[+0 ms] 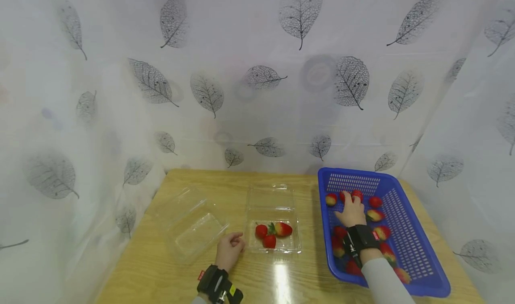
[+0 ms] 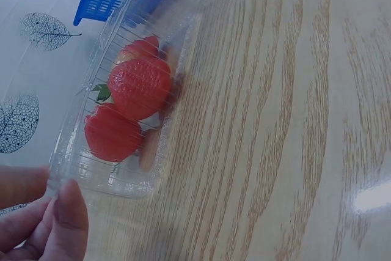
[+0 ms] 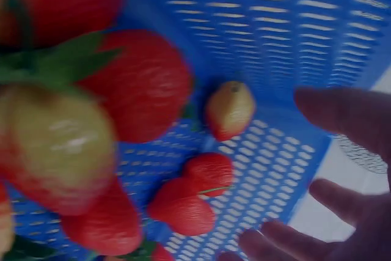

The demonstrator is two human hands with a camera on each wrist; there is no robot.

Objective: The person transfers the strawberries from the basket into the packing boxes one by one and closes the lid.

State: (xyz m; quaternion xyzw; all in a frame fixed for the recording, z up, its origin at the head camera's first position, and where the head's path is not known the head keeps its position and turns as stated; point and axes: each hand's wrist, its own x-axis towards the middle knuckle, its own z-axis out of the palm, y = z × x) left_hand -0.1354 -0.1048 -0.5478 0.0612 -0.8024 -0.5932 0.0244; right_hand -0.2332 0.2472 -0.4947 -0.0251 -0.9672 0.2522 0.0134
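My left hand (image 1: 230, 250) is at the near left corner of a clear plastic clamshell box (image 1: 298, 241); in the left wrist view its thumb and fingers (image 2: 70, 212) pinch the rim. Three strawberries (image 2: 139, 88) lie in the box's base, and its clear lid (image 1: 270, 196) is folded back behind. My right hand (image 1: 352, 212) reaches into a blue plastic basket (image 1: 422, 232) with its fingers spread. Below those fingers, in the right wrist view, red strawberries (image 3: 192, 209) lie against the basket's end, beside a pale-tipped strawberry (image 3: 230, 111). Nothing shows between the right fingers and thumb.
A second clear clamshell box (image 1: 197, 234), lid open, sits on the wooden table (image 1: 145, 268) at the left. Several more strawberries (image 1: 382, 233) are spread along the basket's floor. A white curtain (image 1: 249, 116) with leaf prints hangs behind and at both sides.
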